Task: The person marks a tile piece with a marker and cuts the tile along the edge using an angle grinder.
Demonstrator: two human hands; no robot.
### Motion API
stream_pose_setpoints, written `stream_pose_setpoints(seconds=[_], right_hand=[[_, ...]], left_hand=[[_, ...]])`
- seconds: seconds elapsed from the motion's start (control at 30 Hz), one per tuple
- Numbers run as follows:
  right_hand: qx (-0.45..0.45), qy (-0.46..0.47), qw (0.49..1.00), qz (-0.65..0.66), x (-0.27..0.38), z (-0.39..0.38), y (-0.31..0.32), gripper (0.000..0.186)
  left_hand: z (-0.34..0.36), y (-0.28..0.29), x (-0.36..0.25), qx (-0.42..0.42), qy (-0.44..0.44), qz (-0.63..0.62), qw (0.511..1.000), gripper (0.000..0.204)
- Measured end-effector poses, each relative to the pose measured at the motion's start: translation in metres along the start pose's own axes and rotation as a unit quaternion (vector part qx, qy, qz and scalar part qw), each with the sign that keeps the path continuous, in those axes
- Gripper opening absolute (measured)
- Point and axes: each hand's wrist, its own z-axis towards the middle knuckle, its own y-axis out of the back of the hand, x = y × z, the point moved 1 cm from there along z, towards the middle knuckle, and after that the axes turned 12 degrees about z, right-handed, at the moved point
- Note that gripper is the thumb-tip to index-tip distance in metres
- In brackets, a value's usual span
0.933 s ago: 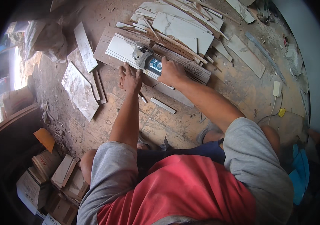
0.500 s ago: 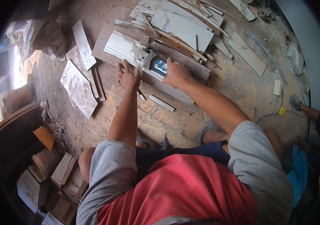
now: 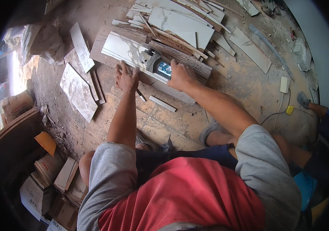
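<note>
My right hand [image 3: 182,75] is closed round the body of a handheld power cutter [image 3: 162,68], which has a grey guard and a blue label. The cutter rests on a long white marble-patterned tile [image 3: 123,49]. Where its blade meets the tile is hard to make out. Beneath the tile lies a wider brown board or slab [image 3: 102,40]. My left hand [image 3: 126,78] is at the tile's near edge, left of the cutter, fingers spread and pointing away from me. A narrow white offcut [image 3: 162,103] lies on the floor close by, next to a thin dark-and-white stick [image 3: 141,95].
A pile of tile pieces [image 3: 174,23] lies beyond the board. Loose tiles [image 3: 78,92] are on the left. On the right are a white power socket [image 3: 284,84] with cables and another person's foot [image 3: 303,99]. Boxes [image 3: 49,167] stand at the lower left.
The scene has shifted slightly left in view. The cutter, in my right hand, sits a little farther right along the tile. More of the other person's leg shows at the right.
</note>
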Motion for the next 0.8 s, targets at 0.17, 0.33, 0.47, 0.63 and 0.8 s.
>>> stream_pose_setpoints(seconds=[0.17,0.33,0.47,0.63,0.8], right_hand=[[-0.004,0.003,1.0,0.008,-0.008,-0.006,0.002,0.052],[-0.01,0.011,1.0,0.006,-0.014,-0.01,0.0,0.052],[-0.005,0.0,1.0,0.002,-0.019,-0.013,0.0,0.051],[-0.001,-0.005,1.0,-0.003,-0.024,-0.018,0.001,0.051],[0.022,-0.015,1.0,-0.004,-0.021,-0.026,0.011,0.049]], left_hand=[[-0.001,0.005,-0.004,0.005,0.003,0.0,1.0,0.088],[-0.002,0.007,-0.005,0.007,0.009,0.014,1.0,0.086],[-0.002,0.008,-0.006,0.01,0.009,0.017,1.0,0.086],[-0.002,0.006,-0.005,0.0,0.004,0.022,1.0,0.086],[-0.002,0.006,-0.005,0.0,0.004,0.015,1.0,0.085]])
